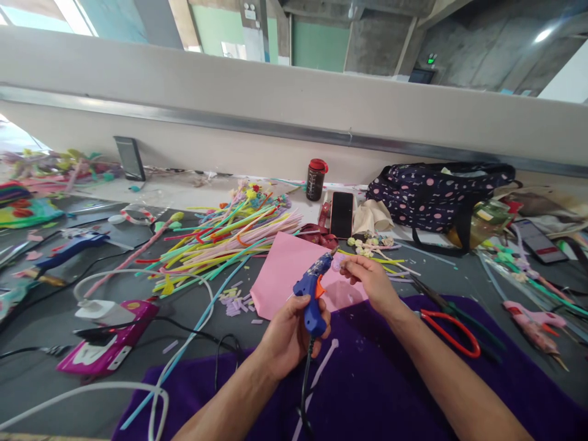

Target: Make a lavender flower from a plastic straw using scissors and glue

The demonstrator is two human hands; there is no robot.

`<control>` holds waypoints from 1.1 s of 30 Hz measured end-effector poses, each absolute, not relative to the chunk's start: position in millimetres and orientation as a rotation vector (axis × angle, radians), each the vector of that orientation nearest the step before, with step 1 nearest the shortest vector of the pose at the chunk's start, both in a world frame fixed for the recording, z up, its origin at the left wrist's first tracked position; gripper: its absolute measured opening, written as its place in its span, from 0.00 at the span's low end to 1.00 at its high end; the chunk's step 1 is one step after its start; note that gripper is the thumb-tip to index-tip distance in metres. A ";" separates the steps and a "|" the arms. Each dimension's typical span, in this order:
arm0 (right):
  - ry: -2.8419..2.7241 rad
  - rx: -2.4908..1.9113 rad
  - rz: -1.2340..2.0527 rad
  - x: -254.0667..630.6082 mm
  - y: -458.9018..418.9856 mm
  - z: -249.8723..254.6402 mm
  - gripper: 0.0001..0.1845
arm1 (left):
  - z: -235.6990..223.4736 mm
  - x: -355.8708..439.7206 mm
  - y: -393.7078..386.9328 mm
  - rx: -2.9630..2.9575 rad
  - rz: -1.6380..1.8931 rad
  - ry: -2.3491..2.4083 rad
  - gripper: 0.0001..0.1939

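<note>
My left hand [293, 334] is wrapped round the handle of a blue hot glue gun [314, 291] with an orange trigger, its nozzle pointing up and away from me. Close to the nozzle, my right hand [371, 278] pinches a small lilac piece [339, 262], whose exact kind is too small to make out. Beneath both hands lies a pink sheet [280, 269]. A lilac pipe cleaner stem [324, 367] rests on the purple cloth [376, 373], beside the glue gun's black cord.
Bundled colourful pipe cleaners [229, 245] lie behind, left of a phone [342, 214] and a red-lidded bottle [315, 179]. Red-handled scissors [452, 334] and a pink glue gun [535, 318] are at right. A magenta power strip [114, 343] with cables sits left. A patterned bag [427, 196] stands behind.
</note>
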State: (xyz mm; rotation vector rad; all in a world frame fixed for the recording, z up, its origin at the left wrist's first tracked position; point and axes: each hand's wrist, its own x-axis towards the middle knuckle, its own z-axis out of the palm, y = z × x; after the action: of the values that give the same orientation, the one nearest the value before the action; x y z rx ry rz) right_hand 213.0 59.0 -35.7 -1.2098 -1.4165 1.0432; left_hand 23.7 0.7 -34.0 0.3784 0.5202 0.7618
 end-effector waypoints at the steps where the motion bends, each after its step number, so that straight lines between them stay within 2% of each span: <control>1: -1.432 -1.201 1.035 213.5 57.5 -34.1 0.13 | -33.8 24.0 0.4 0.378 0.768 0.543 0.13; 5: -1.554 -1.168 0.911 212.1 47.6 -25.3 0.16 | -32.9 26.7 -2.4 0.396 0.791 0.717 0.12; 10: -1.804 -1.120 0.558 209.7 36.7 -12.6 0.06 | -32.5 31.7 -7.1 0.570 0.856 0.891 0.10; 13: -1.949 -1.070 0.332 209.2 36.7 -12.4 0.09 | -33.0 34.3 -9.3 0.699 0.842 0.951 0.12; 20: -2.182 -1.033 -0.070 210.0 37.8 -25.5 0.10 | -36.9 33.3 -11.7 1.095 0.766 1.060 0.16; 27: -2.325 -1.022 -0.243 208.4 29.6 -21.6 0.12 | -37.5 32.3 -12.8 1.257 0.716 1.106 0.16; 33: -2.294 -1.049 -0.248 208.5 31.5 -20.3 0.11 | -40.5 31.3 -13.2 1.317 0.683 1.127 0.16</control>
State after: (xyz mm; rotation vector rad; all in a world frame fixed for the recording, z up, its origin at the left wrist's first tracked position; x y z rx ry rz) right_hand 208.5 31.5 -20.3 -1.0490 -2.2945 -0.2484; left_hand 31.3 -13.2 -40.5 1.3167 1.1274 0.6827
